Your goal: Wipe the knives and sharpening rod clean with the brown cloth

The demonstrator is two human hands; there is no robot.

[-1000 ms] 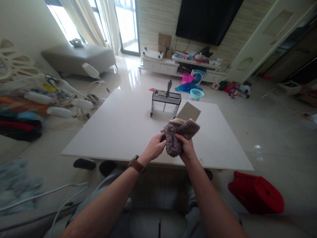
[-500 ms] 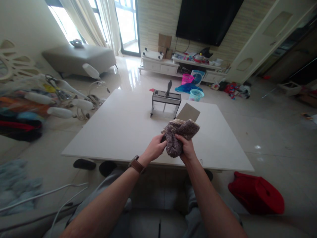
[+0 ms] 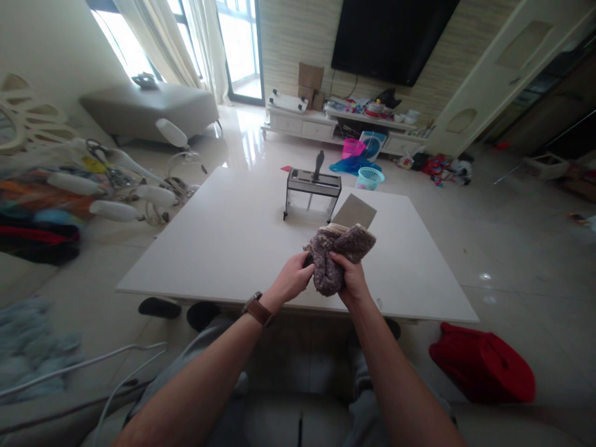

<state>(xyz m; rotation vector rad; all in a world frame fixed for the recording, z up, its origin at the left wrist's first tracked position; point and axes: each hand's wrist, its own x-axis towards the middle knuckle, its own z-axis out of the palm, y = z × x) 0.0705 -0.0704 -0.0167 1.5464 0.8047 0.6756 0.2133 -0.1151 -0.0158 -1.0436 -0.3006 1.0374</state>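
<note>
My left hand (image 3: pixel 294 277) is closed around the dark handle of a cleaver, low at the cloth's left side. The cleaver's broad grey blade (image 3: pixel 354 212) sticks out past a bunched brown towel (image 3: pixel 329 264), which hides the rest of it. My right hand (image 3: pixel 351 279) grips the towel, thumb on top, folding it around the blade. Both hands are above the near part of the white table (image 3: pixel 200 242). Just beyond them stands a knife block (image 3: pixel 313 186) with clear sides and a dark top, one black handle rising from it.
Past the table, a light blue basket (image 3: pixel 370 178), a blue plastic bag (image 3: pixel 350 165) and a pink basket (image 3: pixel 354 148) are on the floor. A red stool or cushion (image 3: pixel 482 363) is at the near right. Lamp arms with white shades (image 3: pixel 156 196) are at the left.
</note>
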